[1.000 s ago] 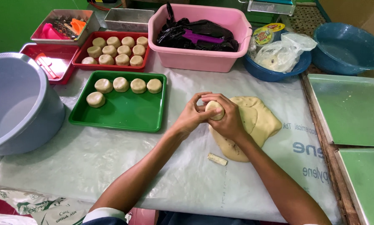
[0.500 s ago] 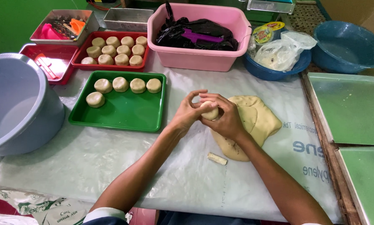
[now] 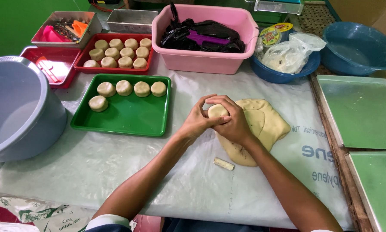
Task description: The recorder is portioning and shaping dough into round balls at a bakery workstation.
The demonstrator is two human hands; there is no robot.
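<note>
Dough is what both hands are busy with. Close to the person, a tiny rolled scrap of dough (image 3: 224, 163) lies alone on the plastic sheet (image 3: 115, 172) that covers the tabletop. Just past it, the left hand (image 3: 197, 122) and the right hand (image 3: 232, 122) are cupped close together around one small dough ball (image 3: 218, 111), with the fingers curled over it and pressing its sides. The ball is held up a little, above the near edge of a big flat dough lump (image 3: 261, 129) that lies on the sheet under and beside the right hand. That lump is large, so it looks like lots of balls are left to make. To the left sits a big grey bucket (image 3: 16, 111). Between it and the hands is a green tray (image 3: 124, 116) with five round dough pieces (image 3: 124, 88) along its far side, and most of the tray is bare, so it looks only partly filled. Farther back, a red tray (image 3: 114, 68) holds ten more round pieces and looks nearly full. Beside it is another red tray (image 3: 55, 64) with a scraper. At the far side stand a pink tub (image 3: 201, 62) with black bags, a blue bowl (image 3: 283, 75) holding a clear bag, and a blue basin (image 3: 356, 47). So some is done and plenty is left.
</note>
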